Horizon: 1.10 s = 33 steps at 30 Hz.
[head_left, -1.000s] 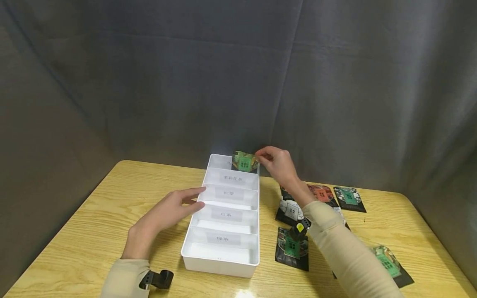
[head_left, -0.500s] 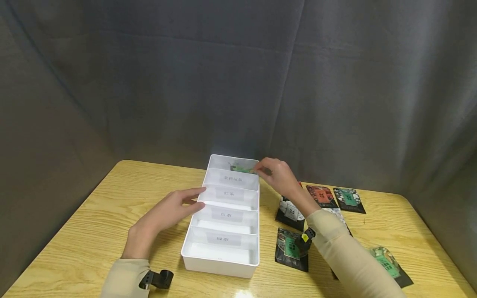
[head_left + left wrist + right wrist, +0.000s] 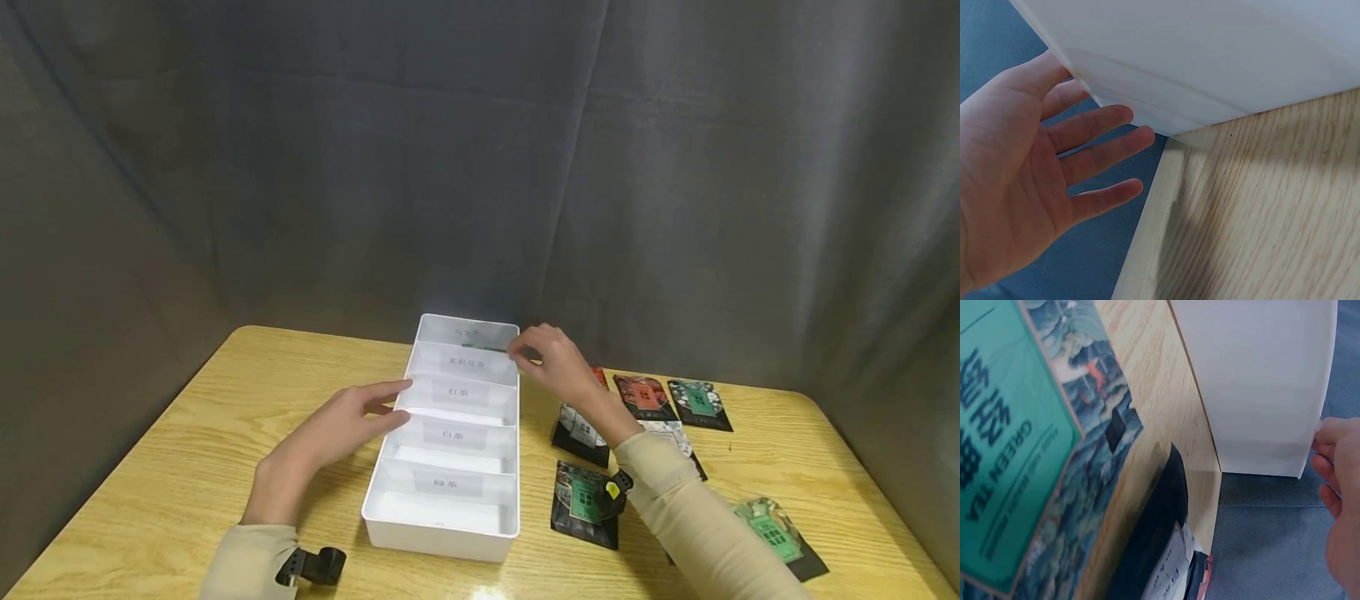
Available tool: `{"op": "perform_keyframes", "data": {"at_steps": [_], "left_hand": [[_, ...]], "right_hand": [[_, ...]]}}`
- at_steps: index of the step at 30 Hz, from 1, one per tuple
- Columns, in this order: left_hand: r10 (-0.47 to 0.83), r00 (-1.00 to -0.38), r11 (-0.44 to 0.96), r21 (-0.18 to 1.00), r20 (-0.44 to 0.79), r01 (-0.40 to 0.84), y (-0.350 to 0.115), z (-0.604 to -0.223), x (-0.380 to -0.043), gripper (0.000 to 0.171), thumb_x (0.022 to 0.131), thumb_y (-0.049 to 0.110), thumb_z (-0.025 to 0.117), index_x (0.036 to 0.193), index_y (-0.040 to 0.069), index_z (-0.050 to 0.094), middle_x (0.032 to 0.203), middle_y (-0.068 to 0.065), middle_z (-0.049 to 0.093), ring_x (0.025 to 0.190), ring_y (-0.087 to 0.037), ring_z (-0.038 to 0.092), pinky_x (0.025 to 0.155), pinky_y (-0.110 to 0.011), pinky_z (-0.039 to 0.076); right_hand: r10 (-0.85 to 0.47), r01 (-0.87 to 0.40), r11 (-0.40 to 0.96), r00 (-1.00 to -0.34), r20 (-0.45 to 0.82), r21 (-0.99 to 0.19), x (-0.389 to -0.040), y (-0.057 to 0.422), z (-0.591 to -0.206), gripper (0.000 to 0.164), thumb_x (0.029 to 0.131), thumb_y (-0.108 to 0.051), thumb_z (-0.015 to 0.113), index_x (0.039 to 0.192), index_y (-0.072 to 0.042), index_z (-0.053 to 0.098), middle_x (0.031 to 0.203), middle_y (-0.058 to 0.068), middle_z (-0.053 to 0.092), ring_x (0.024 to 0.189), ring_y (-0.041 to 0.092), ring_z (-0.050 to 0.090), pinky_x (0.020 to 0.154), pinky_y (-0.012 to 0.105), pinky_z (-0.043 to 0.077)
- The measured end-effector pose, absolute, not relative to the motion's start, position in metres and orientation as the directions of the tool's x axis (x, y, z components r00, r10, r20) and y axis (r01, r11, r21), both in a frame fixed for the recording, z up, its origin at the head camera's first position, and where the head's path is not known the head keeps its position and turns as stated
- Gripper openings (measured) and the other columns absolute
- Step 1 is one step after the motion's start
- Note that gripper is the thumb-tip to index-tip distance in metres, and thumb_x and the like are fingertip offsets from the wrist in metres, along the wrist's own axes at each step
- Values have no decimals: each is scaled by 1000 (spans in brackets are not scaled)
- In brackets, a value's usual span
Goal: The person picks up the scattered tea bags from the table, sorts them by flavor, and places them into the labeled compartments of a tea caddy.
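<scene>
A long white divided box [image 3: 440,540] stands on the table, its several compartments each carrying a paper label. Only a thin dark-green edge of a tea packet [image 3: 486,347] shows in the farthest compartment; the rest is hidden behind the divider. My right hand [image 3: 557,358] pinches the packet's right end at the box rim, thumb and forefinger together; in the right wrist view the fingers [image 3: 1329,456] curl at the rim. My left hand [image 3: 337,422] rests its fingertips along the box's left rim, and the left wrist view shows its fingers [image 3: 1100,147] spread and relaxed.
Right of the box lie several tea packets: a green-labelled one [image 3: 573,508], a white-patterned one [image 3: 581,433], a red one [image 3: 642,395], a teal-labelled one [image 3: 699,403] and another green one [image 3: 780,537] at the front right. A grey curtain [image 3: 375,183] hangs behind the wooden table [image 3: 225,433].
The tea packet has gone down from above the rim into the farthest compartment, and my right hand has lowered with it. My left hand has stayed at the box's left side.
</scene>
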State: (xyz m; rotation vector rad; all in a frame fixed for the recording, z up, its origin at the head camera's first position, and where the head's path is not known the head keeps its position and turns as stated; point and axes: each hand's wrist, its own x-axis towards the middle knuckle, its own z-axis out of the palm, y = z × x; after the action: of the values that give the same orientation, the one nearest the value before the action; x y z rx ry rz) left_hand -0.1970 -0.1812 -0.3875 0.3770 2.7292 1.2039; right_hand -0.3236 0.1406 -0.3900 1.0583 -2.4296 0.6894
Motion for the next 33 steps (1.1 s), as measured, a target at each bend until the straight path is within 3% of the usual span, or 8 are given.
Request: {"op": "perform_keyframes", "data": {"at_steps": [12,17,24,30,33], "left_hand": [[291,-957,628,758,-22,173,-178,-387,-199,61,96,51,60,150,28,45,153,0,47,127,-24,58,110,-50,44],[298,-954,625,759,-17,182,-177,-388,-201,61,96,51,61,150,27,45,153,-1,47,126,-24,59,109,-50,45],[305,-952,621,761,-10,191,-177,-389,-202,61,96,51,60,150,27,46,153,-1,47,126,-25,59,108,-49,46],[304,-952,621,762,-19,183,-176,-393,-205,62,95,53,60,150,28,45,153,0,47,127,-24,58,108,-49,46],[290,-957,632,756,-25,172,-178,-392,-206,62,95,53,60,150,29,45,153,1,46,127,-24,58,109,-50,45]], "right_hand": [[-482,-687,606,-719,501,-402,-320,146,-391,9,93,-15,71,98,-12,77,97,3,72,97,26,62,84,42,55],[-476,-708,590,-693,542,-387,-314,155,-389,11,93,-17,70,101,-11,76,100,3,72,97,22,62,86,43,54],[-492,-726,584,-673,553,-363,-306,172,-384,12,93,-16,71,103,-11,75,102,4,71,97,24,62,77,47,56],[-491,-746,573,-644,586,-339,-301,191,-378,12,91,-13,73,102,-15,74,103,0,69,100,17,62,85,41,55],[-496,-754,553,-640,586,-355,-299,197,-374,13,91,-13,73,104,-15,74,105,-1,68,102,17,62,82,37,58]]}}
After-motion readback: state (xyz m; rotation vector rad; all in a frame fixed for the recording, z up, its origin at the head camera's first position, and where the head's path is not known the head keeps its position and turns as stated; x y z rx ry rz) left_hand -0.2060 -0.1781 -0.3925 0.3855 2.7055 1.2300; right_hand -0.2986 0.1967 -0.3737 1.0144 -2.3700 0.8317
